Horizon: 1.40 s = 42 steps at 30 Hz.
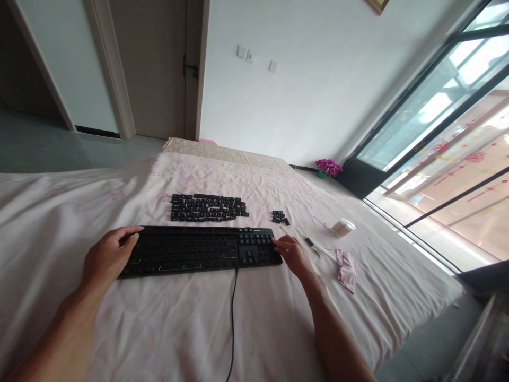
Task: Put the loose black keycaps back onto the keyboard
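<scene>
While the left hand point(113, 252) grips a long black plastic keyboard point(185, 249) by one end, the right hand point(292, 253) has fingers clamped on the other; it's on pale-pink floral cloth point(178, 329), small black keycaps point(207, 202) beyond.

The creased, flower-printed sheet point(191, 329) bore a black keyboard point(178, 252), loose keycaps point(202, 203) in two groups, a container point(343, 228) and pink cloth point(347, 270).

I see by daylight from the glass panes point(435, 107) beyond and right of my keyboard point(178, 249), glaring nearly white, while the sheet point(51, 228) left of it lies in grey shadow, the keycaps point(209, 209) behind it look smeary, and the doorframe point(110, 69) beyond leans, distorted.
</scene>
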### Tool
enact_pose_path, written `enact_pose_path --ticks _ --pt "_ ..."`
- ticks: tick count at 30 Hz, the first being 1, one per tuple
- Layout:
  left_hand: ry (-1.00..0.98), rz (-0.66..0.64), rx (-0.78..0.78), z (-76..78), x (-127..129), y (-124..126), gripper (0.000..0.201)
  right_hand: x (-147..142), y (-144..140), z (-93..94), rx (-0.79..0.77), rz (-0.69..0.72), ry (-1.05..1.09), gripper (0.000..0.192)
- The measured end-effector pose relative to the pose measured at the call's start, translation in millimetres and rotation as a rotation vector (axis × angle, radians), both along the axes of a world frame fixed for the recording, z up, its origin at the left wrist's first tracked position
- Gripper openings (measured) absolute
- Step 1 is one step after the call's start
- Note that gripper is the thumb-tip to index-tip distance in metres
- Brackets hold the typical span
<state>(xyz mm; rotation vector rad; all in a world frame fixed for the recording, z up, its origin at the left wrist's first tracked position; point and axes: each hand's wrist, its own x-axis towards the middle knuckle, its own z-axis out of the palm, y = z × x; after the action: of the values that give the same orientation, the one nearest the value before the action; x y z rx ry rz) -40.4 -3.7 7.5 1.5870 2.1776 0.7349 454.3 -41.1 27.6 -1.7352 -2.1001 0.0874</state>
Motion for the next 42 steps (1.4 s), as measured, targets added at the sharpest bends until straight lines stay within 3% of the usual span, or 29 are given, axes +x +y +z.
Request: enact_pose_path --ticks 9,14,17,25,34,42 --pt "-0.007 0.002 0.001 -1.2 0 1 0.039 -12 -12 2.4 0.043 -0.078 -0.088 0.028" --pt "-0.011 0.005 0.012 -2.6 -1 2 0.038 -28 -19 17.0 -0.021 -0.082 -0.28 0.043" --pt "-0.018 0.017 0.016 -1.6 0 2 0.038 -31 -24 16.2 -0.05 -0.108 -0.339 0.053" --pt "-0.003 -0.015 -0.01 5.4 3 -2 0.041 -28 -25 6.0 -0.028 -0.116 -0.221 0.061" --pt "-0.008 -0.024 -0.017 4.1 1 -1 0.042 -4 -21 -14.0 0.038 -0.073 0.221 0.057" --pt "0.004 -0.036 -0.042 0.7 -2 3 0.043 -16 -26 -1.2 0.016 -0.071 -0.037 0.069"
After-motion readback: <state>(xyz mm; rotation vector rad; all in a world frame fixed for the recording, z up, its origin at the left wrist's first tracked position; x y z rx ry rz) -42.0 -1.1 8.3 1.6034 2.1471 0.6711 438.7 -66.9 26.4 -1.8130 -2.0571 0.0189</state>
